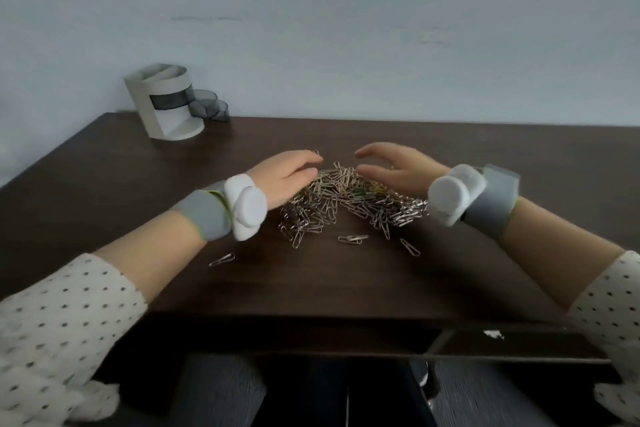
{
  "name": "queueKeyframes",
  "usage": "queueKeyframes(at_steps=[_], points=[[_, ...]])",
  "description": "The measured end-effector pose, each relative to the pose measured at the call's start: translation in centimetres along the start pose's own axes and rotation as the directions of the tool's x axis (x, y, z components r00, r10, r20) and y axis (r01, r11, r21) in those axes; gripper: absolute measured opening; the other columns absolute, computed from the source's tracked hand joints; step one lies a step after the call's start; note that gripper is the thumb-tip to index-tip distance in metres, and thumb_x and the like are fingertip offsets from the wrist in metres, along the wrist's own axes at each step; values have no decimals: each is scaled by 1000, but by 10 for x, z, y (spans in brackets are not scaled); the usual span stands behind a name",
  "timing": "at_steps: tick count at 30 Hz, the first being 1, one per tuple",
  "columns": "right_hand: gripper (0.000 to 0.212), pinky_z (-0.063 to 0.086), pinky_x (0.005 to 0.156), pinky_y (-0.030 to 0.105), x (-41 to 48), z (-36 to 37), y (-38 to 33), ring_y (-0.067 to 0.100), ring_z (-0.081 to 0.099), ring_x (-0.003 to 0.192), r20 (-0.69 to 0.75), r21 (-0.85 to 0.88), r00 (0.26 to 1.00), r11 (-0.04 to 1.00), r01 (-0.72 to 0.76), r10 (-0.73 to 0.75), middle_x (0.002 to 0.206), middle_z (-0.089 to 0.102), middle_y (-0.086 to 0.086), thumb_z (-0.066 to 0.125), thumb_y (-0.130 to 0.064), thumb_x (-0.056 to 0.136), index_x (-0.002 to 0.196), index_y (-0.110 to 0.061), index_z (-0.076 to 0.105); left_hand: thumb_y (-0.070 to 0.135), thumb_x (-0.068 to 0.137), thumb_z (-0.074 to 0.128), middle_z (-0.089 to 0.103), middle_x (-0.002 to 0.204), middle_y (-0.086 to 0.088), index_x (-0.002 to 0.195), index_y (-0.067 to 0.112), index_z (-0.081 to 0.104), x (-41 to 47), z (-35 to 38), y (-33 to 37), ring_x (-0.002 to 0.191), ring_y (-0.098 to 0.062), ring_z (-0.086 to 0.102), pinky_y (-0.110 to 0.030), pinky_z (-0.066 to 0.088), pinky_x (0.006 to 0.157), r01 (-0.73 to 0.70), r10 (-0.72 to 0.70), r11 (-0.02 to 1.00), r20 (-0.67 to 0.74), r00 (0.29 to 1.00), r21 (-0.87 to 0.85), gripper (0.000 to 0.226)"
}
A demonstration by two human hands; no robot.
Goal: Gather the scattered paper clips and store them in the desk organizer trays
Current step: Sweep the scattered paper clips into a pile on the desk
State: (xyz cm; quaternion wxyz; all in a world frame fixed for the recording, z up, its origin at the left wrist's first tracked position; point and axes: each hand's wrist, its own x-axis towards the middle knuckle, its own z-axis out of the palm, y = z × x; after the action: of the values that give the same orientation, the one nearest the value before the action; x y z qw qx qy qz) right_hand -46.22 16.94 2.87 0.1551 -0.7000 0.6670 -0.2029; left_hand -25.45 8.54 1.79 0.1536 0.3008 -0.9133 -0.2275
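A heap of clips [341, 199] lies mid-table [502, 184], thin silver wire loops tangled together, with a few green and yellow ones near the top of the mound. The heap is thickest between the two hands and thins out toward the near edge. Strays lie apart from it: one [221, 259] near the left forearm, a linked pair [353, 238] just in front of the heap, one [410, 247] to the right, and one [316, 152] beyond the left fingertips.

The left hand [287, 173] rests on the heap's left side, fingers [306, 163] nearly straight and holding nothing. The right hand [398, 166] cups over the right side, fingers [372, 151] loosely curved and spread (whether they touch the clips I cannot tell), nothing gripped.

The organizer [169, 100], a white cylinder with smoky translucent trays [211, 107] swung out to its right, stands well apart at the far left corner.
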Motion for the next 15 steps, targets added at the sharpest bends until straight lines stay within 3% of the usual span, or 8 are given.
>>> queueKeyframes(at_steps=[2,5,7,10,15], points=[[72,20,106,24,-22,-7,5,10,25,136,58,-51,998,998,32,-29,146,34,-6,51,-62,72,134,-29,35,58,85,35,25,152,-2,141,21,24,-35,-11,-18,139,-15,23,-23,16,109,-9,-5,990,98,995,144,68],[106,-1,116,44,-51,4,8,11,-6,142,196,-224,980,972,69,-25,155,9,-10,46,-81,46,139,-42,14,93,51,22,-2,157,4,144,29,0,-87,-22,-41,144,-13,0,-32,4,115,15,-119,908,223,967,419,115],[106,-7,115,47,-57,10,15,10,-12,141,211,-248,977,967,54,0,155,0,-13,45,-82,43,136,-52,4,93,47,26,-12,156,3,143,28,-9,-96,-27,-54,144,-14,-7,-34,-1,116,52,-195,870,246,949,490,121],[90,-7,115,47,-68,14,25,11,-12,142,191,-234,981,972,-1,47,155,-2,-13,42,-82,47,122,-65,-2,89,45,29,-15,156,2,142,27,-14,-96,-26,-58,143,-13,-11,-35,-4,116,30,-230,835,299,926,550,123],[90,-7,114,45,-86,-2,49,8,-10,142,160,-256,973,959,-120,165,155,0,-13,44,-83,43,118,-67,-3,91,51,38,-11,155,5,143,29,-8,-95,-39,-73,143,-13,-9,-39,-2,118,70,-229,882,294,928,465,119]])
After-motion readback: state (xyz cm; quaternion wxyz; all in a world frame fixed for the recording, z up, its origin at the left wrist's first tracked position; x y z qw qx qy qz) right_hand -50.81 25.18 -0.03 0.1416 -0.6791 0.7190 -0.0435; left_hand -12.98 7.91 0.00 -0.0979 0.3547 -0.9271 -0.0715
